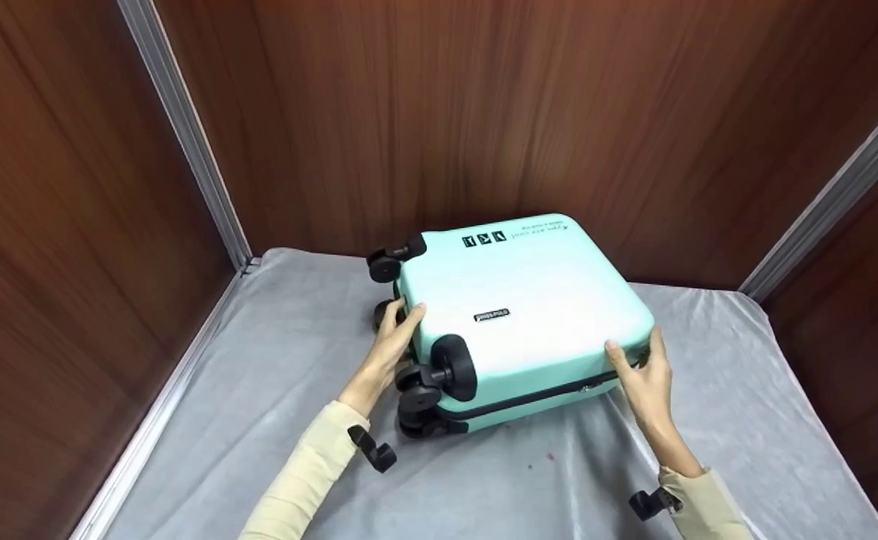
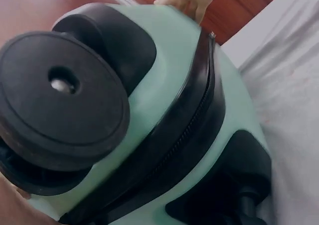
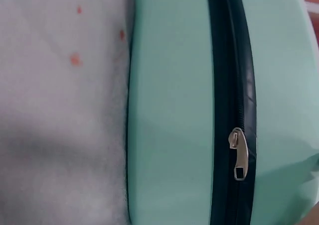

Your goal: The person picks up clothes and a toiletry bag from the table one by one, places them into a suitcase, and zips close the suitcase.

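A mint-green hard-shell suitcase (image 1: 536, 292) lies flat on its broad side, its black wheels (image 1: 422, 386) pointing left. My left hand (image 1: 391, 343) grips the wheeled end between two wheels, thumb on the upper edge and fingers over the side. At the near right corner, my right hand (image 1: 647, 382) holds the shell with its thumb near the top edge; part of its fingers is hidden. A black zipper band (image 2: 184, 130) runs around the side, seen closed in the left wrist view. Its metal zipper pull (image 3: 240, 155) hangs on the near side in the right wrist view.
Grey cloth (image 1: 296, 360) covers the surface under the suitcase. Brown wood-look panels (image 1: 439, 112) stand behind and on both sides, joined by metal corner posts (image 1: 191, 142). A few small red spots (image 3: 75, 59) mark the cloth near the suitcase.
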A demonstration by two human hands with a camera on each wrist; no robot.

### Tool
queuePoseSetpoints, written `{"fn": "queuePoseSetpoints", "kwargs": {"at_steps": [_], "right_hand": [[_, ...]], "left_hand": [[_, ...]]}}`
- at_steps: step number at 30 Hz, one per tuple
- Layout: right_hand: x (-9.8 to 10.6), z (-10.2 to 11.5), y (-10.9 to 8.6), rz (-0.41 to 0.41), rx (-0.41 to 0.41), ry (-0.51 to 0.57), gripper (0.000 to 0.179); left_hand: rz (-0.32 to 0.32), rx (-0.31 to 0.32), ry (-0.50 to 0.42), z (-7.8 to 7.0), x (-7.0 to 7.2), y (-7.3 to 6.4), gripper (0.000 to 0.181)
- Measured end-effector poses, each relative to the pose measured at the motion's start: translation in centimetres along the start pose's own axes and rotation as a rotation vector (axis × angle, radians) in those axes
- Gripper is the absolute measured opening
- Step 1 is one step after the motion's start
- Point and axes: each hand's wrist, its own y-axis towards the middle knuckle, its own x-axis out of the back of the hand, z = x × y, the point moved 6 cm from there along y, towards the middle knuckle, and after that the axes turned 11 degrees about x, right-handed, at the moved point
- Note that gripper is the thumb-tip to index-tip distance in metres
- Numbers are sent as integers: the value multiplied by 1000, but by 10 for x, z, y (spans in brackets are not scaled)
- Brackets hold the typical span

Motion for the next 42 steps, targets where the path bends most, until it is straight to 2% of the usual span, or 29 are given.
{"fn": "queuePoseSetpoints", "kwargs": {"at_steps": [6, 9, 11, 13, 16, 19, 21, 23, 26, 29, 31, 33, 36, 38, 42], "right_hand": [[10, -44, 24, -10, -73, 83, 65], [17, -49, 34, -1, -114, 115, 64], [18, -47, 36, 13, -117, 89, 65], [18, -42, 33, 35, -114, 26, 66], [14, -33, 23, 76, -115, -57, 69], [8, -24, 11, 116, -121, -61, 70], [4, -20, 4, 128, -124, -29, 70], [0, -15, -1, 139, -125, -1, 72], [-5, -12, -8, 158, -118, -13, 79], [-8, -12, -10, 193, -95, -81, 86], [-9, -12, -9, 213, -78, -125, 90], [-10, -12, -7, 217, -61, -142, 91], [-11, -13, -3, 200, -47, -112, 90], [-10, -14, 0, 179, -42, -70, 88], [-9, -18, 3, 167, -57, 26, 87]], "left_hand": [[-49, -4, -52, 10, -16, -20, 78], [-54, -4, -75, 10, -24, -24, 77], [-71, -6, -72, 8, -23, -23, 77], [-121, -35, -69, 2, -17, -19, 73], [-257, -154, -29, -11, 1, -10, 65], [-401, -292, 53, -26, 22, -1, 59], [-460, -348, 132, -35, 34, 6, 56], [-463, -357, 200, -41, 41, 14, 57], [-413, -327, 279, -45, 47, 25, 60], [-360, -314, 314, -46, 49, 33, 62], [-353, -337, 330, -48, 51, 36, 61], [-354, -358, 312, -48, 54, 37, 59], [-348, -354, 259, -44, 56, 39, 54], [-340, -330, 212, -42, 58, 42, 51], [-350, -287, 191, -42, 59, 41, 48]]}}
